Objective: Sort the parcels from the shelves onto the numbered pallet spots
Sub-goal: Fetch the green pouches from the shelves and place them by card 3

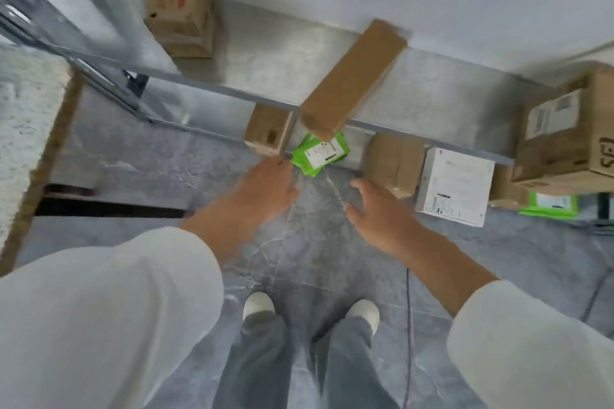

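A long brown cardboard parcel [353,80] lies slanted across the metal shelf [265,63], its near end jutting over the shelf's front edge. Below it on a lower level sit a green mailer bag with a white label [320,153], a small brown box [269,131], another brown box [393,163] and a white box [456,186]. My left hand [262,191] reaches forward with fingers relaxed, its fingertips near the green mailer. My right hand [375,209] is spread and holds nothing, just short of the brown box. Neither hand touches a parcel.
A taped brown box [181,7] stands at the shelf's back left. A large labelled carton [564,133] sits at the right, with a second green mailer [550,204] under it. A wooden-edged board [30,143] is at the left. My feet stand on grey floor tiles.
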Demonstrator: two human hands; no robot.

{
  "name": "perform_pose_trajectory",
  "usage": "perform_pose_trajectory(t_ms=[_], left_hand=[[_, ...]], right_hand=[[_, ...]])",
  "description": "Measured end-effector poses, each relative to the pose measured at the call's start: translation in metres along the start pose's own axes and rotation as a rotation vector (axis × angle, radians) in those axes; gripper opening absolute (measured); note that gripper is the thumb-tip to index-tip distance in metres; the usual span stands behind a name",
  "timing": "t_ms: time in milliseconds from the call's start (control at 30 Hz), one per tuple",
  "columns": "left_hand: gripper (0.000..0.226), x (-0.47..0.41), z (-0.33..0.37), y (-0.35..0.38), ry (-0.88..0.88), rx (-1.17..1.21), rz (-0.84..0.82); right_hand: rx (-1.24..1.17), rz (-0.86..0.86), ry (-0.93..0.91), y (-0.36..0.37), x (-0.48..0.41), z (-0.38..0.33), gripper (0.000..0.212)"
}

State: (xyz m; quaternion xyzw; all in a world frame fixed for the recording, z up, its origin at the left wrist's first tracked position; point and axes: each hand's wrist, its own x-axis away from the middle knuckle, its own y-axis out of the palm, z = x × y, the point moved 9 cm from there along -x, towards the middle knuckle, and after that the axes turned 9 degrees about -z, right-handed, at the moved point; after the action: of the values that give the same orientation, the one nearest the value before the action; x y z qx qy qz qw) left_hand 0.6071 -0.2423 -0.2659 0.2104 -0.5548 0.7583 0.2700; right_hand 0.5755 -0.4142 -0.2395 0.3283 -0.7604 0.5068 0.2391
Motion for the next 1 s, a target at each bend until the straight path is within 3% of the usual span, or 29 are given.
perform_pose_trajectory(t_ms=[233, 467, 667, 767, 833, 1000], left_hand=[[0.033, -0.113, -0.031, 0.123, 0.011, -0.004, -0.029], [0.043, -0.227, -0.069, 0.197, -0.008, 0.040, 0.089], [0.037, -0.324, -0.090, 0.214, 0.057, 0.054, 0.242], [0.030, -0.365, -0.099, 0.216, 0.068, 0.056, 0.335], [0.028, -0.388, -0.109, 0.215, 0.046, 0.074, 0.387], [0.025, -0.430, -0.116, 0.200, -0.014, 0.162, 0.245]], right_hand=[[-0.022, -0.074, 0.022, 0.102, -0.128, 0.077, 0.060], [-0.064, -0.029, 0.083, 0.163, -0.265, 0.135, 0.044], [-0.176, 0.145, 0.056, 0.177, -0.367, 0.157, 0.043], [-0.330, 0.317, 0.102, 0.176, -0.400, 0.177, 0.049], [-0.369, 0.344, 0.152, 0.169, -0.425, 0.190, 0.048], [-0.591, 0.415, 0.139, 0.121, -0.466, 0.202, 0.034]])
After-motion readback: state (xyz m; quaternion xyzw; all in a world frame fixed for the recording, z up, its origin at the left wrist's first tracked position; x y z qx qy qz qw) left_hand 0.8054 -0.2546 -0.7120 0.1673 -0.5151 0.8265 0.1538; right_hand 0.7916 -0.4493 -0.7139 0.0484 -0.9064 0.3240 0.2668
